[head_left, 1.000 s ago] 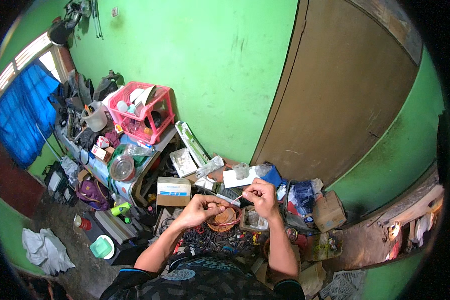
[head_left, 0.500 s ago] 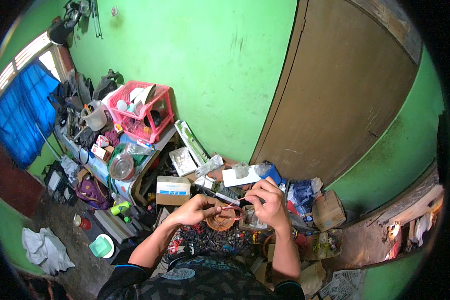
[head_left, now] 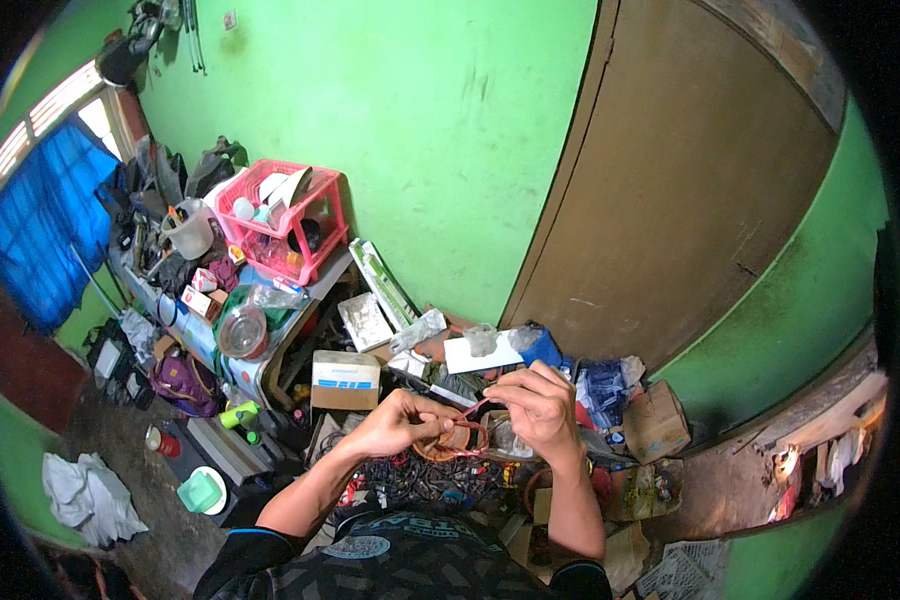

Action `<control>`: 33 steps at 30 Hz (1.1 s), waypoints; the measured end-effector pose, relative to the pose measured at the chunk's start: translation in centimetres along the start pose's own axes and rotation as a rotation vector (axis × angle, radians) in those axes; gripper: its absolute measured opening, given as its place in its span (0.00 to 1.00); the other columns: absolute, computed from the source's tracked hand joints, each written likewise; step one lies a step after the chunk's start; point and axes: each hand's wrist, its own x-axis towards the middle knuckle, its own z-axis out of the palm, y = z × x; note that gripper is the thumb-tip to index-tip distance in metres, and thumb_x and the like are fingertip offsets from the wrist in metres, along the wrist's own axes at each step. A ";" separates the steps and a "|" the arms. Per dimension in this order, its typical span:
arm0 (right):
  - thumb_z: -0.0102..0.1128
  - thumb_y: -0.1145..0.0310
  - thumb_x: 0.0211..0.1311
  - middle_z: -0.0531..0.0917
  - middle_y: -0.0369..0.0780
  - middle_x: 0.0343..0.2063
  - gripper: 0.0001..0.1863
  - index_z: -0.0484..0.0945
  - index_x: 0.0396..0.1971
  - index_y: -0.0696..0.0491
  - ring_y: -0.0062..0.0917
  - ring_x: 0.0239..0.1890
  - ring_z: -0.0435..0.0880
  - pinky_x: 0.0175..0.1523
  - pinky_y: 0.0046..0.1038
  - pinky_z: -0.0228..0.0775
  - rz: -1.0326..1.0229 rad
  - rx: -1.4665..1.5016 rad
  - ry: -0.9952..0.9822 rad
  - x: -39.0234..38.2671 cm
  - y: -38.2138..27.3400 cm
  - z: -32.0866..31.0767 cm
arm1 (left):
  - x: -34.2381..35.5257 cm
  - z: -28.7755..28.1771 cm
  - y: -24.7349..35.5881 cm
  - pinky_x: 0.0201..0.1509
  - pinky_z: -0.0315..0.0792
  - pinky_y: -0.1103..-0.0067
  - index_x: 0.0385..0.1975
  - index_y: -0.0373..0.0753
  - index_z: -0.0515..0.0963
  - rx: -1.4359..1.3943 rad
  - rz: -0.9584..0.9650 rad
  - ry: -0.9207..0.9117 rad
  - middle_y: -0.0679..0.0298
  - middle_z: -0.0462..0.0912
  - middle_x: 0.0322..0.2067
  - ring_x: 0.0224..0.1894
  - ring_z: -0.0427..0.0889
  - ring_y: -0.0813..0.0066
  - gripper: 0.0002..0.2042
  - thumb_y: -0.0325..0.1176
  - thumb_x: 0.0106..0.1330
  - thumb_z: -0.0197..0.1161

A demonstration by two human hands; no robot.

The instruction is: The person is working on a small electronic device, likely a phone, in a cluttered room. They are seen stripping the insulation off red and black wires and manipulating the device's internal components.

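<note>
A thin reddish cable [head_left: 475, 437] runs between my two hands and hangs in a loose loop. My left hand [head_left: 405, 425] pinches it between thumb and fingers. Up and to the right, my right hand [head_left: 540, 410] is closed on another stretch of it, fingertips pinched. Just below them sits an orange bowl [head_left: 437, 450], partly hidden by the cable and my hands. A tangled heap of dark and coloured wires [head_left: 420, 485] spreads out beneath, and a box with plastic bags [head_left: 505, 440] lies behind my right hand.
A cluttered table [head_left: 315, 285] with a pink plastic rack [head_left: 280, 255] stands left. A cardboard box [head_left: 345, 370] sits behind the bowl, another [head_left: 655, 425] at the right. A green wall [head_left: 420, 150] and brown door [head_left: 680, 180] rise behind. A white sack [head_left: 90, 500] lies on the floor.
My right hand has shifted slightly right and turned, its back more toward me. The cable between my hands now hangs in a looser loop. My left hand stays about level.
</note>
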 end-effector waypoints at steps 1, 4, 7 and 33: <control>0.64 0.80 0.38 0.81 0.36 0.22 0.08 0.84 0.23 0.52 0.30 0.28 0.73 0.34 0.28 0.65 0.029 0.010 -0.010 -0.2 -0.2 0.2 | 0.0 0.0 0.1 0.26 0.67 0.85 0.41 0.33 0.81 -0.059 -0.007 0.010 0.67 0.81 0.20 0.22 0.72 0.87 0.10 0.29 0.63 0.61; 0.66 0.76 0.43 0.80 0.37 0.21 0.04 0.83 0.23 0.53 0.30 0.27 0.72 0.32 0.29 0.62 0.074 -0.002 -0.056 -0.1 -1.0 0.3 | -0.2 -0.4 -0.7 0.27 0.69 0.85 0.41 0.33 0.81 0.032 -0.018 0.094 0.64 0.84 0.24 0.24 0.75 0.86 0.10 0.29 0.64 0.60; 0.67 0.72 0.45 0.79 0.37 0.20 0.03 0.83 0.23 0.53 0.30 0.26 0.71 0.33 0.30 0.60 0.049 -0.121 -0.100 0.3 -2.1 -0.6 | -0.4 -0.1 0.2 0.31 0.74 0.83 0.39 0.30 0.81 0.091 -0.034 0.136 0.62 0.84 0.26 0.27 0.79 0.84 0.09 0.26 0.63 0.59; 0.70 0.77 0.44 0.80 0.37 0.23 0.15 0.79 0.35 0.58 0.26 0.26 0.80 0.37 0.25 0.72 0.292 0.351 0.043 -2.8 -1.6 3.1 | -0.1 1.7 1.0 0.32 0.71 0.81 0.37 0.31 0.81 0.193 0.333 0.335 0.59 0.82 0.27 0.28 0.77 0.79 0.08 0.26 0.61 0.62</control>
